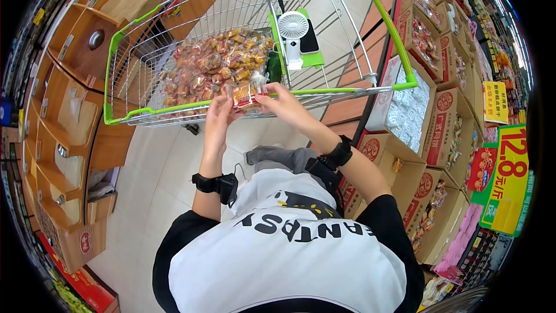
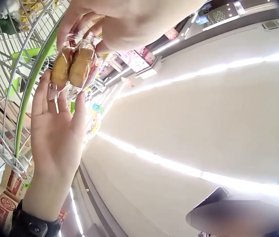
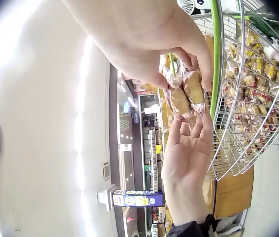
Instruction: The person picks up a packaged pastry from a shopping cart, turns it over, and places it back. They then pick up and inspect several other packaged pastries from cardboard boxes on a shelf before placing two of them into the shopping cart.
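Note:
Just over the near rim of the shopping cart [image 1: 174,113], both hands hold a clear plastic packet of small golden-brown cakes [image 1: 244,96]. Two cakes lie side by side inside the crinkled wrapper in the left wrist view. My left hand [image 1: 218,120] pinches one end between thumb and fingers. At the opposite end, my right hand [image 1: 285,106] pinches the wrapper likewise. Beyond them, a large heap of individually wrapped cakes [image 1: 214,61] fills part of the cart. The right wrist view shows the same packet between the thumbs and fingers, beside the green rim.
A white handheld fan [image 1: 293,26] and a dark phone [image 1: 308,37] rest on the cart's green flap. Wooden display bins [image 1: 75,104] line the left side. On the right stand cardboard boxes [image 1: 446,122] of wrapped goods and a yellow-green price sign [image 1: 509,177].

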A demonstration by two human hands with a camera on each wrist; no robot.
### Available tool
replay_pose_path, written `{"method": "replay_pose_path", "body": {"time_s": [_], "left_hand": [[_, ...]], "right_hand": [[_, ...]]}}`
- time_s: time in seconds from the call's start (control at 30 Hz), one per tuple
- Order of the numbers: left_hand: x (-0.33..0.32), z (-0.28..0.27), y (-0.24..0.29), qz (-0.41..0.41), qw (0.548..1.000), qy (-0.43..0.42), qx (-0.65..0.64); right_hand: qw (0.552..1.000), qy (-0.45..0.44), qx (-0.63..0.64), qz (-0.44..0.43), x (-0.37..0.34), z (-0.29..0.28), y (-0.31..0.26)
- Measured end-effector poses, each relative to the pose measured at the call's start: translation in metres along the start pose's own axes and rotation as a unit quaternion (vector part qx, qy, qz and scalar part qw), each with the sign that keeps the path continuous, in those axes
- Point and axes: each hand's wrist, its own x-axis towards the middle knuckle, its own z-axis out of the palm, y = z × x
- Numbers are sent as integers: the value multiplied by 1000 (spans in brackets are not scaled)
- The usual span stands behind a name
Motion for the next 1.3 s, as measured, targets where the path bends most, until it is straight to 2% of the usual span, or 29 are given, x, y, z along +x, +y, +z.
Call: {"method": "replay_pose_path", "body": {"time_s": [0.03,0.17,0.27,0.33,0.37,0.43,0.47,0.5,0.53,0.67,0.73,0.8,0.87,0.93,0.97,1.0,1.07,1.13,1.17,1.23,1.27,1.3], "left_hand": [[0,-4,-2,-23,1000,-1,12],[4,-9,0,-22,1000,1,6],[16,-13,8,9,1000,10,-19],[27,-15,18,49,998,31,-27],[26,-8,29,84,994,48,-41],[41,-15,27,110,989,75,-59],[46,-19,26,136,983,101,-78],[48,-21,25,128,981,138,-53],[49,-23,24,129,981,136,-52],[44,-24,13,143,977,155,10],[31,-12,13,99,992,79,18],[22,6,7,85,994,60,35],[16,22,-8,71,995,-51,46],[6,48,-24,34,994,-95,35],[0,59,-33,5,984,-160,82],[-5,72,-42,-23,965,-226,130],[-21,102,-49,-94,889,-430,128],[-37,131,-55,-15,750,-619,232],[-45,147,-55,-19,737,-635,230],[-63,178,-55,-54,574,-793,197],[-72,191,-60,-61,557,-805,195],[-80,204,-66,-57,489,-850,187]], "right_hand": [[1000,5,8,13,1,2,3],[995,-28,88,42,2,6,-3],[997,-22,78,15,0,12,-13],[987,-16,136,-79,1,17,-15],[987,-16,137,-79,1,18,-14],[984,-51,124,-119,1,20,-10],[984,-50,125,-120,1,19,-8],[992,-62,62,-93,0,16,-4],[995,-73,-2,-65,1,12,-1],[993,-87,-6,-83,-1,0,8],[995,-64,16,-68,-6,-6,-4],[996,-57,32,-68,-9,-13,-13],[996,-39,49,-66,-15,-24,-24],[994,-10,55,-96,-20,-36,-34],[992,0,79,-94,-21,-44,-34],[992,20,80,-94,-24,-53,-39],[991,46,50,-115,-36,-71,-57],[984,82,26,-157,-47,-90,-69],[979,107,22,-173,-55,-97,-76],[969,146,3,-200,-73,-114,-90],[964,157,-3,-213,-78,-125,-90],[960,174,-21,-219,-89,-133,-93]]}}
